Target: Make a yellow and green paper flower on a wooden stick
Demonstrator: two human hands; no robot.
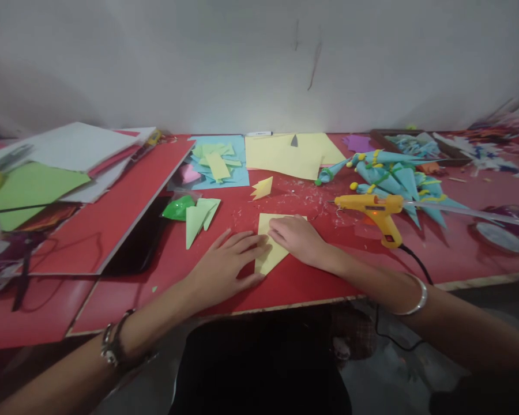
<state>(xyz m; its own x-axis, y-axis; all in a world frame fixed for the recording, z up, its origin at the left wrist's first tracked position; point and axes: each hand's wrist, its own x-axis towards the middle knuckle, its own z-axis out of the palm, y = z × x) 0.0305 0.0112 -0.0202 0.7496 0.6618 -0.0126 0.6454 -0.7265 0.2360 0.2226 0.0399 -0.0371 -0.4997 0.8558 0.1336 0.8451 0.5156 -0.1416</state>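
Note:
A folded sheet of pale yellow paper [266, 262] lies on the red table in front of me, partly covered by my hands. My left hand [231, 262] rests at its left edge, fingers spread and stretched out, fingertips on the paper. Across its upper right part lies my right hand [300, 236], fingers curled together and pressed on the sheet. A small yellow paper piece with a zigzag edge [263, 188] sits just beyond. To the left are folded light green paper pieces [199, 219] beside a bright green packet [179, 208].
A yellow glue gun [378, 213] with a cord lies at right, before a pile of blue paper cones [389, 176]. Farther back are yellow sheets [285, 153] and a blue sheet [237, 177] bearing paper strips. A raised red board [125, 213] and stacked papers occupy the left.

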